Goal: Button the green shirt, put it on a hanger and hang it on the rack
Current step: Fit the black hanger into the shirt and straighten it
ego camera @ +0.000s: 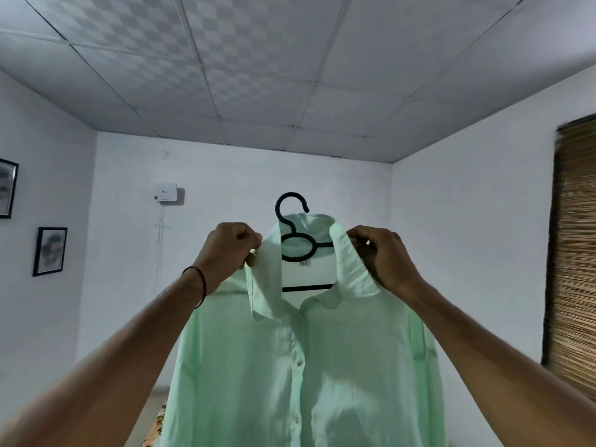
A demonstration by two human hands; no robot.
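Green shirt (322, 366): raised in midair on black hanger (287, 224), placket closed below collar (351, 262). Probably light, limp, slippery. Left hand (230, 250), right hand (385, 256) pinching collar sides; safest carried by hanger hook.

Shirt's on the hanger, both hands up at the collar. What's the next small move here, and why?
Probably move the right hand from the collar to the hanger hook. Both it and the left hand pinch the green shirt at the collar, while the hanger hook stands free above it. A grip there would likely carry steadier for hanging.
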